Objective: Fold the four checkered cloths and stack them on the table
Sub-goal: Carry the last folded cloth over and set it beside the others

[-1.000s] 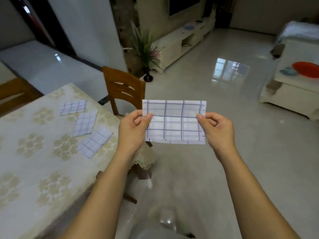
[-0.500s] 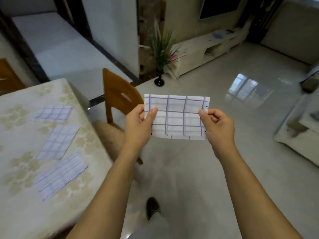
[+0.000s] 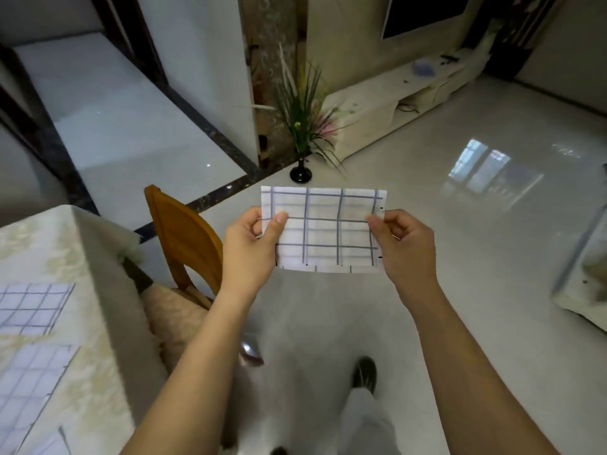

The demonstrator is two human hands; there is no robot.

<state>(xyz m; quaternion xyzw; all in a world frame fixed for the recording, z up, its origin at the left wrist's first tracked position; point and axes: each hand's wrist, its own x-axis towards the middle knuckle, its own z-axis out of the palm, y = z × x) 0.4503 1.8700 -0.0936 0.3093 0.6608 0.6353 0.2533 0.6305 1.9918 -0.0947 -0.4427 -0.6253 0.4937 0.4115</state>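
Note:
I hold a folded white cloth with a blue check (image 3: 325, 231) stretched flat in the air over the floor. My left hand (image 3: 251, 247) pinches its left edge between thumb and fingers. My right hand (image 3: 405, 246) pinches its right edge the same way. On the table (image 3: 82, 290) at the left lie two more checkered cloths: one (image 3: 33, 307) further from me and one (image 3: 31, 392) nearer, both cut off by the frame's edge. A corner of a third (image 3: 54, 446) shows at the bottom left.
A wooden chair (image 3: 184, 238) with a cushioned seat stands between the table and my hands. A potted plant in a black vase (image 3: 300, 174) stands on the glossy floor beyond. A low white cabinet (image 3: 387, 110) runs along the far wall. My feet show below.
The view has swung right and down, so the table and its cloths have slid toward the left edge. My hands keep the same hold on the cloth.

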